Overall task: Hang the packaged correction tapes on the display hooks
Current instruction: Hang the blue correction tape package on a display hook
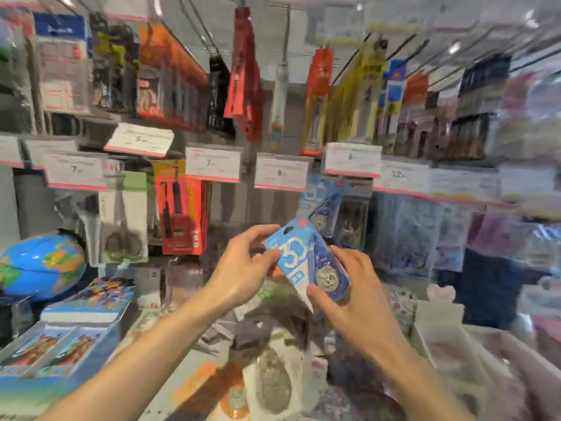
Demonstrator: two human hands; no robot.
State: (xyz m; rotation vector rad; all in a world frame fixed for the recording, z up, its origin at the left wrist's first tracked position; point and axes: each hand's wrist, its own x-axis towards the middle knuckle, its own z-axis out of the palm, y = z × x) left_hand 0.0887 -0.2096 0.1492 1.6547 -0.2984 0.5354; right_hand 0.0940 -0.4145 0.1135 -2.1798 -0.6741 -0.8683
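A blue packaged correction tape [299,255] with a white "30" on its card is held tilted in front of the display, between both hands. My left hand [243,265] pinches its left edge with thumb and fingers. Along its lower right side, my right hand [349,296] grips it. A hang hole shows at the card's top left. Similar blue packages [323,199] hang on a display hook just above and behind it, under the price tag marked 8 [280,173]. The picture is blurred.
Rows of hooks carry red, yellow and black packaged stationery [246,74] above a rail of price tags. A globe [39,267] and blue card boxes [60,338] stand at the left. Loose packaged goods [270,381] fill the counter below my arms. More blue packs [406,235] hang to the right.
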